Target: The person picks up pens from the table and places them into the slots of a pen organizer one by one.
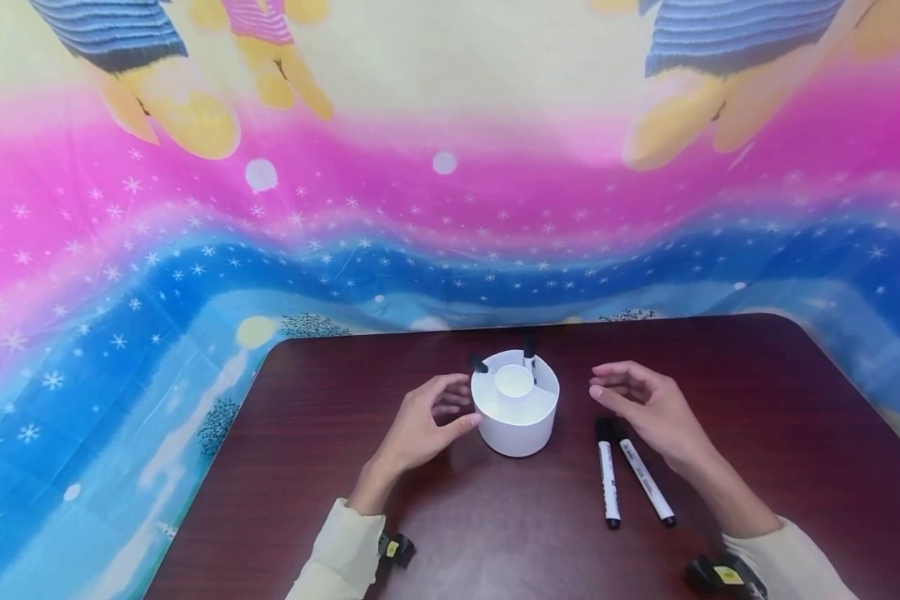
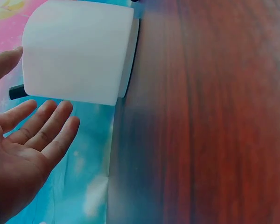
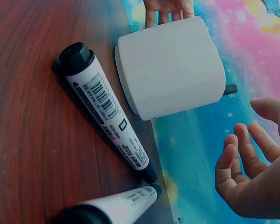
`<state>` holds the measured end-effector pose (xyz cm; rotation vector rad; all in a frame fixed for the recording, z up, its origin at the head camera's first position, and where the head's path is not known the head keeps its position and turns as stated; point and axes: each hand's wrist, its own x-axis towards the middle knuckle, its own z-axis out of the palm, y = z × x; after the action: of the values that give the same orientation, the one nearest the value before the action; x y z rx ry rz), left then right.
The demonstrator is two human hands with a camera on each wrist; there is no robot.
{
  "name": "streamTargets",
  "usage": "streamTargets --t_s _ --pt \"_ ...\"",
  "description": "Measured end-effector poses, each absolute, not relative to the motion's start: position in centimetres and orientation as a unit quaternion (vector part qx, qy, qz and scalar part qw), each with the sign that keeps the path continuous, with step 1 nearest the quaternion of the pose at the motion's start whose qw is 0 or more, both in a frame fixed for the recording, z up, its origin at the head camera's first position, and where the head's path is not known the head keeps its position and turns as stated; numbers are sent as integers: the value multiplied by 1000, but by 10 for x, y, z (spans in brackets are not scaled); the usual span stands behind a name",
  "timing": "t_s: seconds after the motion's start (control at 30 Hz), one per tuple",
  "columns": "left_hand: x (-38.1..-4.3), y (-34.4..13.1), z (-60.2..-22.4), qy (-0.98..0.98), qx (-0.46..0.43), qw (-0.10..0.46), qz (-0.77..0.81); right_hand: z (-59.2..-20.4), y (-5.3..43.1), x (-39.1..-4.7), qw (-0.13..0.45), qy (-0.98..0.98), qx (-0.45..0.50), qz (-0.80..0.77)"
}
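Note:
A round white desk organizer [image 1: 517, 435] with a central cup and dividers stands on the table. Two black-capped markers lean in it; one marker [image 1: 529, 367] shows its white barrel at the back. My left hand [image 1: 420, 423] is at the organizer's left side, fingers loosely bent and thumb near the wall; whether it touches I cannot tell. On the other side my right hand [image 1: 656, 412] hovers with relaxed fingers, holding nothing. Below it lie two white markers with black caps, a left marker [image 1: 608, 483] and a right marker [image 1: 647, 483]; the right wrist view shows a barcode on one marker [image 3: 105, 105].
The dark red wooden table [image 1: 330, 467] has rounded back corners. Behind it hangs a colourful cloth backdrop [image 1: 390, 192] with snowflakes and cartoon figures. Each wrist wears a small black camera, such as the left camera [image 1: 397, 550].

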<state>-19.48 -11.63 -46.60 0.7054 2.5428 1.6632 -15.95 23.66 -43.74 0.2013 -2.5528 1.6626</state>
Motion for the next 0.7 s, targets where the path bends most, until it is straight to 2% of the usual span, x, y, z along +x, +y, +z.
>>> streamTargets --t_s 0.7 --pt "-196 -113 -468 816 234 32 528 -446 273 -144 45 -846 45 530"
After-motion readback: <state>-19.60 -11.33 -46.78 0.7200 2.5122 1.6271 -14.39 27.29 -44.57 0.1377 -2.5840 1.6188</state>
